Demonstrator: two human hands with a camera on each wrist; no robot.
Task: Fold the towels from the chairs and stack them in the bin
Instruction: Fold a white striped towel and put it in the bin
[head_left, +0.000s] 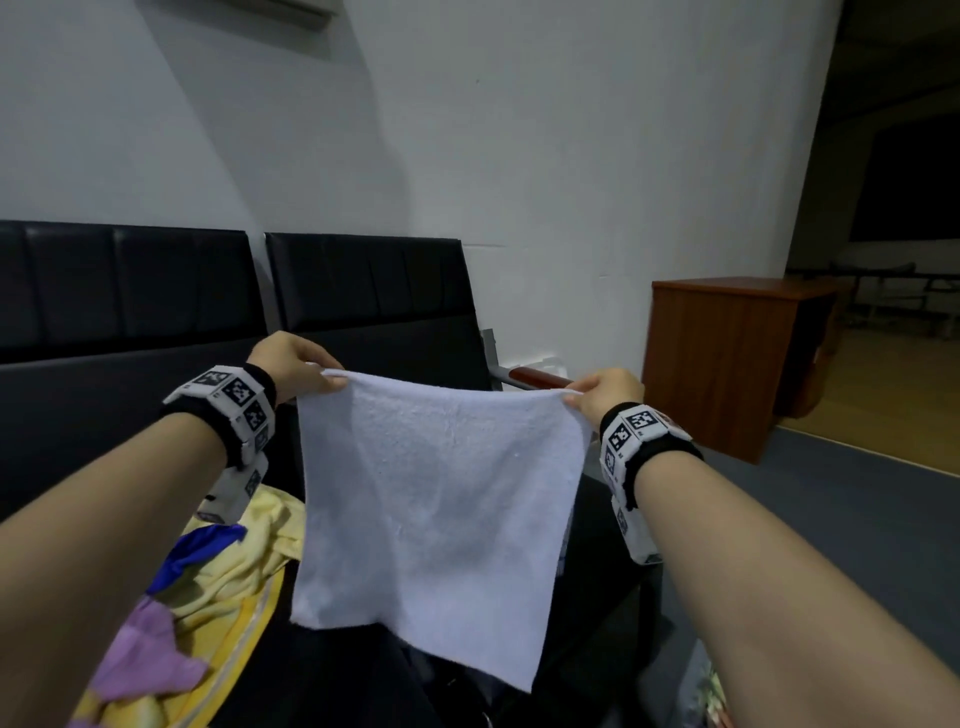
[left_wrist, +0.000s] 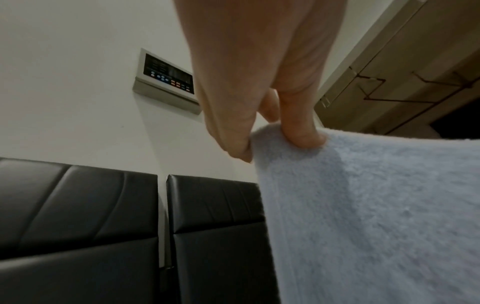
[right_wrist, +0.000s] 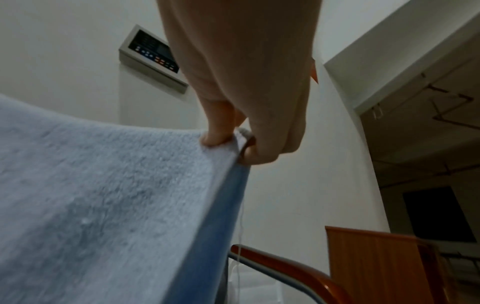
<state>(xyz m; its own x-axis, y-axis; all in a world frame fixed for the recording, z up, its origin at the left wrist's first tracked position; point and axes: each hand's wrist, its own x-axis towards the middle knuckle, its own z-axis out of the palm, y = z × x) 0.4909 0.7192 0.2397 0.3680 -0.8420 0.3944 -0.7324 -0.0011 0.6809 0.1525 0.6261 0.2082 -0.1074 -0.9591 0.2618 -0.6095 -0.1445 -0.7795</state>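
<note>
A white towel (head_left: 436, 519) hangs spread out in the air in front of the black chairs (head_left: 363, 296). My left hand (head_left: 332, 376) pinches its top left corner between thumb and fingers. My right hand (head_left: 571, 397) pinches the top right corner. The left wrist view shows the thumb and a finger of my left hand (left_wrist: 259, 144) clamped on the towel (left_wrist: 376, 216) corner. In the right wrist view my right hand (right_wrist: 233, 144) grips the towel (right_wrist: 103, 195) edge, with a loose thread hanging below. The towel's lower edge hangs free. No bin shows clearly.
A pile of yellow, blue and purple cloths (head_left: 208, 587) lies on the chair seat at lower left. A wooden armrest (head_left: 535, 376) ends the chair row, with a brown cabinet (head_left: 727, 358) beyond. A control panel (left_wrist: 166, 80) is mounted on the white wall.
</note>
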